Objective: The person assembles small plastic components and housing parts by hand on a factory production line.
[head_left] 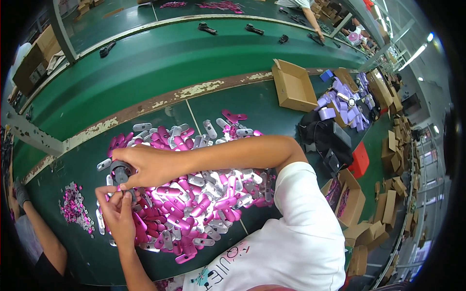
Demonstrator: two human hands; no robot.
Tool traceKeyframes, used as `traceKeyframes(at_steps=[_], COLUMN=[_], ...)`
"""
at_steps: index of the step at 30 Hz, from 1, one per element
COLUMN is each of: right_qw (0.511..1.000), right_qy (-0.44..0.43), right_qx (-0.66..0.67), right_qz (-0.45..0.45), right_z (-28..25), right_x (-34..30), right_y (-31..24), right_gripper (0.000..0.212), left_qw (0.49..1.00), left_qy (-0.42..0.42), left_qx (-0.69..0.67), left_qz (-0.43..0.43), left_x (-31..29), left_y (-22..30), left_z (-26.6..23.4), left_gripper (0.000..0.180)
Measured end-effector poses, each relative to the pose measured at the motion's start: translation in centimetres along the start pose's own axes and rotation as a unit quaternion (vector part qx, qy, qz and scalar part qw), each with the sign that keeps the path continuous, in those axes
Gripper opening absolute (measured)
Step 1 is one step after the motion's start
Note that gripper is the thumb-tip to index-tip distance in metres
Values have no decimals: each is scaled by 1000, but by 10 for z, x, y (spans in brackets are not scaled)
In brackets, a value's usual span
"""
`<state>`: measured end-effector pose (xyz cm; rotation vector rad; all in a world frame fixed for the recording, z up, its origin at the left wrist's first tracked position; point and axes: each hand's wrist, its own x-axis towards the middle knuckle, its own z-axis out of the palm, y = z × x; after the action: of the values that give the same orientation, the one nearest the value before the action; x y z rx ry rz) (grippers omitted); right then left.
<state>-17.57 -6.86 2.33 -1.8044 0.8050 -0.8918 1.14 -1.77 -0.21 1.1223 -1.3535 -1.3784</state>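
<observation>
My right hand point(153, 165) is closed around a dark grey device with a round end point(121, 172), above the left side of the pile. Just below it, my left hand point(119, 216) has its thumb and fingertips pinched at the lower part of the same device; the exact contact is partly hidden by the fingers. Under and around both hands spreads a heap of oblong pink and silver plastic covers point(179, 208). To the left of my hands lies a smaller pile of tiny pink and silver pieces point(76, 208).
Beyond the worktable runs a green conveyor belt point(160, 58) carrying several black devices point(207, 29). An open cardboard box point(295, 86) stands at the back right, near purple parts point(342, 104) and a black bag point(323, 138). A co-worker's arm point(41, 228) is at far left.
</observation>
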Motion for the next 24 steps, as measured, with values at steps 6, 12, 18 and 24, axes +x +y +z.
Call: traceKeyframes(at_steps=[6, 12, 18, 24], right_qw=[997, 821, 694, 908], right_qy=[26, 162, 26, -120], right_qx=[-33, -274, -453, -284], right_qz=[-71, -474, -559, -285], right_z=[0, 15, 6, -2], right_x=[-4, -1, -9, -6], right_y=[-11, -15, -18, -29], right_gripper=[27, 5, 10, 34], left_qw=[999, 988, 929, 980], left_qy=[1, -12, -113, -52], left_qx=[10, -138, -345, -185], left_qz=[47, -61, -74, 56], left_x=[1, 2, -10, -8], left_y=[7, 6, 3, 14], left_z=[1, -17, 0, -8], left_gripper=[50, 47, 26, 39])
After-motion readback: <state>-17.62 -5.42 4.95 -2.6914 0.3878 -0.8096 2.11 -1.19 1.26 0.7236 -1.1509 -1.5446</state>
